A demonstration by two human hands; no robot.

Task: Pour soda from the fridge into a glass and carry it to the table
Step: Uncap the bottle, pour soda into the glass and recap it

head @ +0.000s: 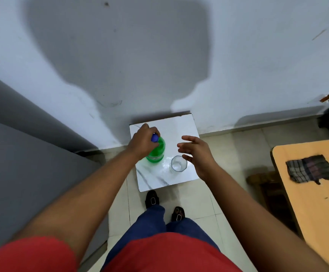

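Observation:
A green soda bottle [157, 152] with a blue cap [155, 137] stands upright on a small white marble-patterned stand [159, 177] against the wall. My left hand [143, 141] wraps around the bottle's neck just under the cap. A clear glass [178, 163] stands on the same stand, to the right of the bottle; whether it holds any liquid cannot be told. My right hand [196, 153] hovers above and just right of the glass, fingers spread, holding nothing.
The grey fridge [22, 154] fills the left side. A wooden table [317, 203] with a dark checked cloth [310, 169] stands at the right. A dark wooden stool [265, 185] sits between stand and table. My feet [165, 205] stand on the tiled floor in front of the stand.

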